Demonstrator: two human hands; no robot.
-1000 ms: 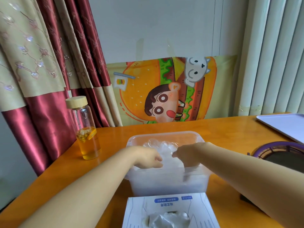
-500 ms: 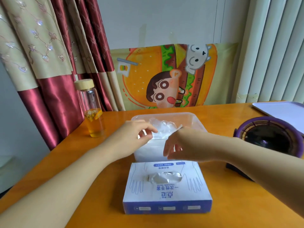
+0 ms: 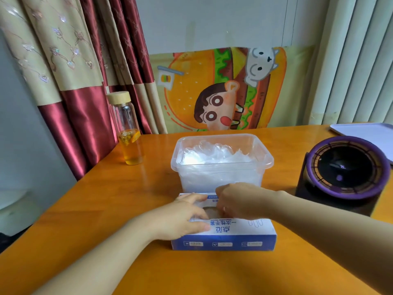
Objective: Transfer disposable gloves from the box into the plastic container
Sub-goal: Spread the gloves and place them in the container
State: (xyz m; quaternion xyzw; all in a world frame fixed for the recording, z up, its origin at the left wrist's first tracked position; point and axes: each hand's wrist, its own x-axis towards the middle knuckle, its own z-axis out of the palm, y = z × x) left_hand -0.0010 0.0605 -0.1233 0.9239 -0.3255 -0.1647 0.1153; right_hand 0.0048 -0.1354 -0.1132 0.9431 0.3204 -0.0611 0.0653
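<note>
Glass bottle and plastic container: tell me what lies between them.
Nothing: the head view shows only bare orange table between the glass bottle and the plastic container.

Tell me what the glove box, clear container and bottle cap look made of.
Glove box: printed cardboard, likely, faintly glossy; crisp folded edges, blue-and-white print.
Container: clear glossy plastic; gloves show through the walls, rounded moulded rim.
Bottle cap: matte pale wood or bamboo by its tan colour; grain too small to tell.
</note>
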